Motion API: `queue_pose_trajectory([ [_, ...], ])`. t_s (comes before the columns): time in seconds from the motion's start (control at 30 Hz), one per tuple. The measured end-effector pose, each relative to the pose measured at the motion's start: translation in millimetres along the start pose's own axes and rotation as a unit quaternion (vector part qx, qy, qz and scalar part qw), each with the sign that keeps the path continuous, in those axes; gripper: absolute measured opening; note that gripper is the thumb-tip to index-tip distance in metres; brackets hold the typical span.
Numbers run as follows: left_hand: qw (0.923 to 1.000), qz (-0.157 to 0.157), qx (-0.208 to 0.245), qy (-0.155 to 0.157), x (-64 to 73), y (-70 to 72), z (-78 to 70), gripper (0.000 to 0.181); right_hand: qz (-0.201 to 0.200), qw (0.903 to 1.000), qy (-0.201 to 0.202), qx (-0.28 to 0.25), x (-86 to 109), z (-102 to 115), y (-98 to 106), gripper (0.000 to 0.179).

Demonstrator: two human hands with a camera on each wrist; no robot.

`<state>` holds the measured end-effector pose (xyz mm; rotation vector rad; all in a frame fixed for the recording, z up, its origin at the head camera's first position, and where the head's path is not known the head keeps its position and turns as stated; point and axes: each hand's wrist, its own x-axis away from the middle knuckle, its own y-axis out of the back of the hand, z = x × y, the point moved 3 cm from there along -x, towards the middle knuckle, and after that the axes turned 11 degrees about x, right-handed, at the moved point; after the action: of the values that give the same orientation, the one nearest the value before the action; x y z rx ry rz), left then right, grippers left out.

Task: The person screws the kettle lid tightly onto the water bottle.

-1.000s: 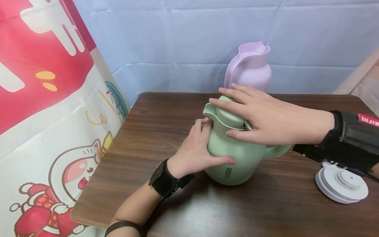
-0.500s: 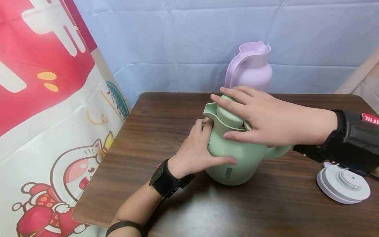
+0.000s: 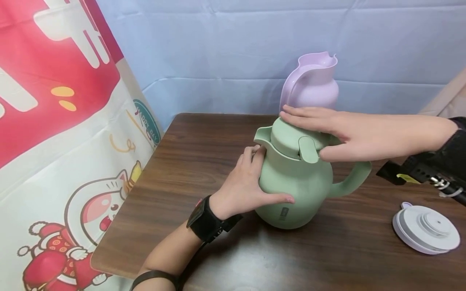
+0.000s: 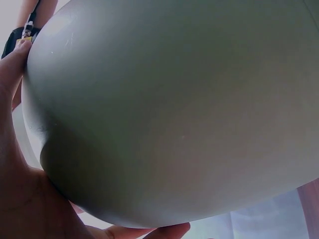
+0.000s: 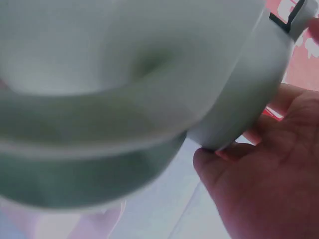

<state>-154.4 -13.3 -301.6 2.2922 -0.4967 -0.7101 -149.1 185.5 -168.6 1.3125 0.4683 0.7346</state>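
Note:
A light green thermos jug (image 3: 298,182) stands upright on the wooden table, its spout to the left and its handle (image 3: 351,182) to the right. My left hand (image 3: 244,188) is curled round the jug's left side, thumb across the front. In the left wrist view the jug's rounded body (image 4: 169,109) fills most of the picture. Over the green lid (image 3: 287,137) lies my right hand (image 3: 338,131), with fingers along its far edge and thumb on the near right side beside the lid's tab (image 3: 308,150). The right wrist view shows fingers (image 5: 214,167) against the lid's side.
Behind the green jug stands a lilac jug (image 3: 314,89) with its mouth uncovered. A white and lilac lid (image 3: 427,228) lies upside down at the table's right. Pale blue cloth (image 3: 218,52) hangs at the back, and a printed cloth (image 3: 105,149) hangs on the left.
My right hand has shifted right and its wrist has turned, so more of the lid and its tab shows. The left hand still holds the jug's side.

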Motion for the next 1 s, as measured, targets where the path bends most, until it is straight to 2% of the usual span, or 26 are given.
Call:
queue_pose_trajectory([
  [0.2, 0.9999, -0.005, -0.007, -0.006, -0.6, 0.8, -0.7, 0.113, -0.065, 0.9952, 0.037, 0.062, 0.8, -5.1, -1.2, 0.083],
  [0.37, 0.9999, -0.006, -0.007, -0.004, -1.1, 1.3, -0.5, 0.113, -0.112, 0.9894, 0.035, 0.085, 2.7, -6.2, 0.1, 0.074],
  [0.53, 1.0000, -0.004, -0.005, -0.005, -1.1, 1.0, -0.7, 0.113, -0.147, 0.9841, 0.027, 0.096, 3.2, -4.9, -1.3, 0.073],
  [0.8, 1.0000, -0.006, 0.004, -0.005, -0.3, 0.1, -1.1, 0.112, -0.168, 0.9810, 0.009, 0.097, 12.5, -4.7, -6.6, 0.073],
  [1.0, 1.0000, -0.001, 0.005, -0.004, 0.3, 0.7, -2.2, 0.113, -0.183, 0.9775, 0.017, 0.104, 19.4, -6.1, -8.4, 0.069],
])
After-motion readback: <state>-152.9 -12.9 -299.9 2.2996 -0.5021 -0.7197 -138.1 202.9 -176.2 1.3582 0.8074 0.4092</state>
